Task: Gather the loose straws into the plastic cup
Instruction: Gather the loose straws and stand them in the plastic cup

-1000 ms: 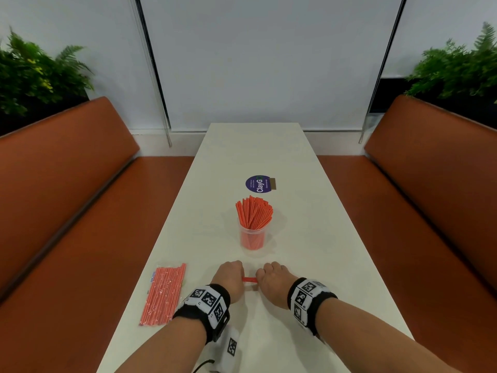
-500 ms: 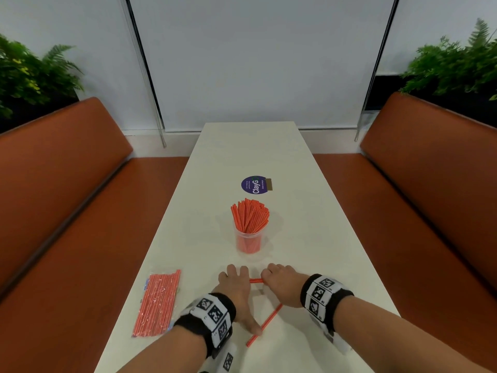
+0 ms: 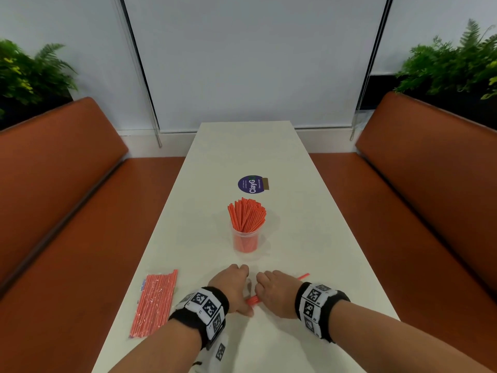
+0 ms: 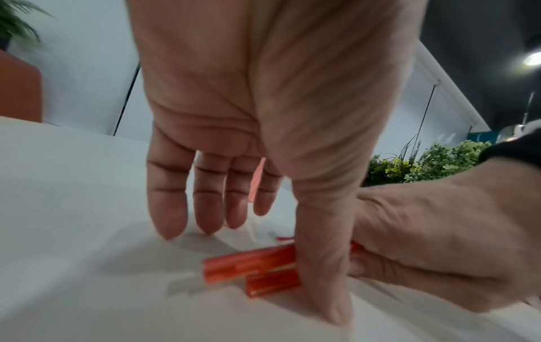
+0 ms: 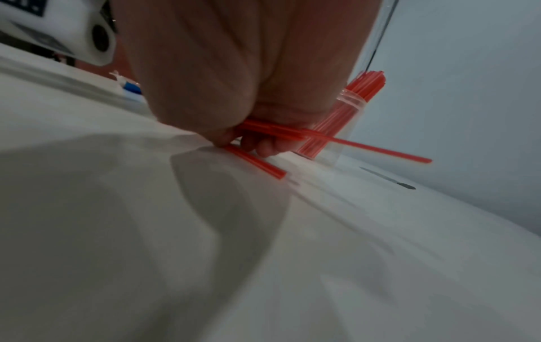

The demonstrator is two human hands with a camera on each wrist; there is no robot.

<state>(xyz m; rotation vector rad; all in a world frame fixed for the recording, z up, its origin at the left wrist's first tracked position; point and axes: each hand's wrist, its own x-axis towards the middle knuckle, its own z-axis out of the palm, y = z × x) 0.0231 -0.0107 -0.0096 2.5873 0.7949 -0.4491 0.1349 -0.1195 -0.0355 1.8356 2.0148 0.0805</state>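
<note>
Right grip (image 3: pixel 278 294) curled around loose straws (image 5: pixel 272 132), left grip (image 3: pixel 232 288) spread, seemingly flat beside them.

A long white tabletop (image 3: pixel 243 154) stretches ahead, away from the hands. To the left of the hands, near the tabletop's left edge, lies a sealed plastic packet (image 3: pixel 153 302) of red sticks, flat and running lengthwise. Farther ahead, well beyond the hands, a round purple sticker (image 3: pixel 250 184) with white lettering sits on the tabletop, a small brown tab (image 3: pixel 265 183) touching its right side. Orange-brown padded benches (image 3: pixel 59 168) flank the tabletop on both sides. Green fern-like plants (image 3: pixel 451 65) stand behind each backrest. Straight ahead, a pale wall with roller blinds (image 3: pixel 250 60) closes the booth, thin dark cords hanging at either side.
</note>
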